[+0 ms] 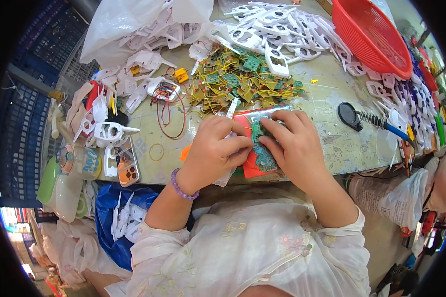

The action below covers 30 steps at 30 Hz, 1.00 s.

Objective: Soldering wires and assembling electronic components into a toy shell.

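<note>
Circuit boards [265, 160], green, flat, rough-textured

On your left, a phone [128, 166] lies near the front edge of the table [327, 143], beside a clear container [91, 163]. A rubber band [156, 144] lies to the phone's right. Nearer you is a blue bag [104, 208]. Blue crates [39, 29] stand far left. Your upper right has a red basket [389, 62]; your lower right, a whitish sack [391, 195].
</note>
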{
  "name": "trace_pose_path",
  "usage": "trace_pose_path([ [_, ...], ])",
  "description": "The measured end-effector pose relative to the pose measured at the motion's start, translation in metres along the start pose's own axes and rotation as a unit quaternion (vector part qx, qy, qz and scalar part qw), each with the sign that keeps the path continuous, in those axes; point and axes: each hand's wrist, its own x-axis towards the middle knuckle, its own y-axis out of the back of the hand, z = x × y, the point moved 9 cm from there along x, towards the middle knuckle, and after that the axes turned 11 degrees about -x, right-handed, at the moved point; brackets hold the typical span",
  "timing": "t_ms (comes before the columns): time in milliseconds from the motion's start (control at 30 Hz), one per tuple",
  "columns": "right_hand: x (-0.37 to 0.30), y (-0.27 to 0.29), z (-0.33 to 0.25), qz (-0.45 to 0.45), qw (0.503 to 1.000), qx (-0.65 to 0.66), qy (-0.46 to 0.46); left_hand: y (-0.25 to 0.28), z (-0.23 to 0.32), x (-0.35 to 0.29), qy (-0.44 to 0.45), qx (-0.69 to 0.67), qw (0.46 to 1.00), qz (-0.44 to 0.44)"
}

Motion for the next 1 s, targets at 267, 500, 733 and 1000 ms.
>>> trace_pose_path([
  [267,0.002,-0.002,0.002,-0.024,0.996,0.071,0.044,-0.011,0.006,-0.002,0.026,-0.026,0.999,-0.005],
  [500,-0.007,0.001,0.01,0.014,0.997,0.072,0.021,-0.01,0.004,-0.003,0.064,-0.015,0.997,0.05],
  [733,0.001,0.0,0.015,-0.02,0.993,0.106,0.038,-0.019,0.008,0.004,0.025,-0.002,0.999,-0.024],
  [1000,-0.004,-0.004,0.018,-0.016,0.992,0.124,0.035,-0.02,0.008,0.003,0.022,-0.004,1.0,-0.01],
])
